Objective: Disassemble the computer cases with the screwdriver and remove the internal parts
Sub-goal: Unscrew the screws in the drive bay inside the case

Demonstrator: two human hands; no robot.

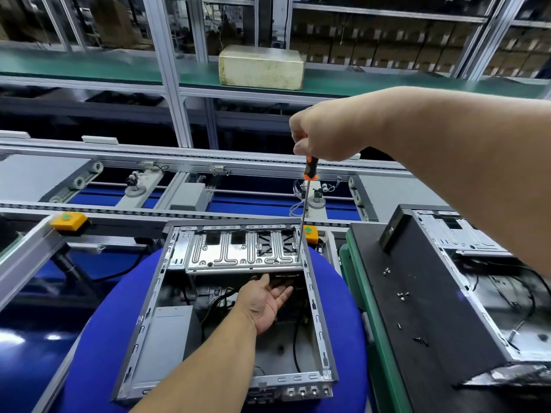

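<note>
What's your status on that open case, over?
Right hand grips screwdriver, tip on drive bracket. Left hand open, palm up beneath bracket. Loose screws on second case. No obstruction.

1. my right hand point(325, 135) swallows the screwdriver point(307, 201) handle's top.
2. my left hand's fingers point(283, 289) disappear under the drive bracket point(238, 248).
3. the second case point(465, 263) runs off the right edge.
4. the loose screws point(402, 296) are too small to identify.
</note>
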